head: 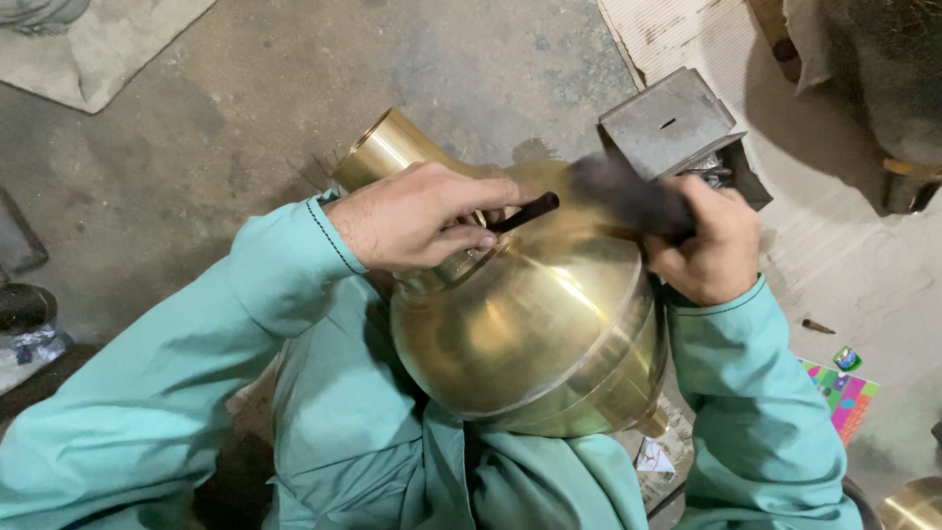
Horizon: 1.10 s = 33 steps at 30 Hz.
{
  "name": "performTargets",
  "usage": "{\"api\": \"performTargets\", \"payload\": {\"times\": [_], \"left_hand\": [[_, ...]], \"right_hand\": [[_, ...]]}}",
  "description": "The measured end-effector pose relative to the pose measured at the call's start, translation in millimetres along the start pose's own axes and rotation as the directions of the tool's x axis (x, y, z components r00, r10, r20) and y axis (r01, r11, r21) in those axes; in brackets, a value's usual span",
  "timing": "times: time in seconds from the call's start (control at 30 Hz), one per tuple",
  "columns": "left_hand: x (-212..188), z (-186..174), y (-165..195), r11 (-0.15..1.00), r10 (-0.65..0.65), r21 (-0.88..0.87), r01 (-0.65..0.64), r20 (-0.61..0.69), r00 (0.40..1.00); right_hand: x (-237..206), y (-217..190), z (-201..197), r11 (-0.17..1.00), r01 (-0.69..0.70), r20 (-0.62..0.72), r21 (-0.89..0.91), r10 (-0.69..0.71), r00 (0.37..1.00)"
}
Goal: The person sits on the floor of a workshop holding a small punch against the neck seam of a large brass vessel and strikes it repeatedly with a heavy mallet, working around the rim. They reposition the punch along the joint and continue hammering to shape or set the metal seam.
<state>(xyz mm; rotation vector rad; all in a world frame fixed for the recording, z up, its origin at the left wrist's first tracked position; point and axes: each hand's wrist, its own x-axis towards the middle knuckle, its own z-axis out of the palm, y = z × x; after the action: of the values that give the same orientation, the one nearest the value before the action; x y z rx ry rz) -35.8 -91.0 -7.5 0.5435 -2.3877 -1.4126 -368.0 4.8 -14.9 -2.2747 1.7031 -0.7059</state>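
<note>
— How do the arms sit?
— Both bent inward in teal sleeves, wrists near each other.
— The left hand (pixel 417 218)?
— Knuckles up, fingers curled, thumb and forefinger pinched.
— And the right hand (pixel 708 247)?
— A closed fist, back facing up, blurred at the fingers.

I'm looking at a metalworking workshop: a stained grey concrete floor (pixel 245 108), a small grey steel block (pixel 667 120) on the far right (scuffed and worn), and a polished round brass vessel (pixel 530 324) in the worker's lap.
</note>
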Motion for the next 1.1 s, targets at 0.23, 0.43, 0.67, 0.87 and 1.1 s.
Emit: {"api": "performTargets", "payload": {"times": [0.23, 0.43, 0.67, 0.87, 1.1], "left_hand": [[-7, 4, -2, 1.0, 0.01, -0.011, -0.01, -0.023, 1.0], [-4, 4, -6, 0.998, 0.059, 0.02, -0.058, -0.045, 0.997], [-6, 3, 0, 1.0, 0.012, -0.002, -0.012, -0.024, 1.0], [-11, 3, 4, 0.998, -0.067, 0.004, 0.068, -0.016, 0.998], [-18, 9, 5, 1.0, 0.007, -0.001, -0.007, -0.113, 0.994]], "right_hand": [[-5, 3, 4, 0.927, -0.222, 0.003, 0.301, 0.232, 0.973], [1, -5, -2, 0.909, -0.268, 0.047, 0.319, 0.267, 0.962], [1, -3, 2, 0.998, -0.069, -0.051, 0.013, 0.07, 0.996], [1, -1, 4, 0.992, -0.097, 0.002, 0.078, 0.098, 0.995], [5, -4, -1, 0.966, 0.185, -0.033, -0.178, -0.194, 0.98]]}}
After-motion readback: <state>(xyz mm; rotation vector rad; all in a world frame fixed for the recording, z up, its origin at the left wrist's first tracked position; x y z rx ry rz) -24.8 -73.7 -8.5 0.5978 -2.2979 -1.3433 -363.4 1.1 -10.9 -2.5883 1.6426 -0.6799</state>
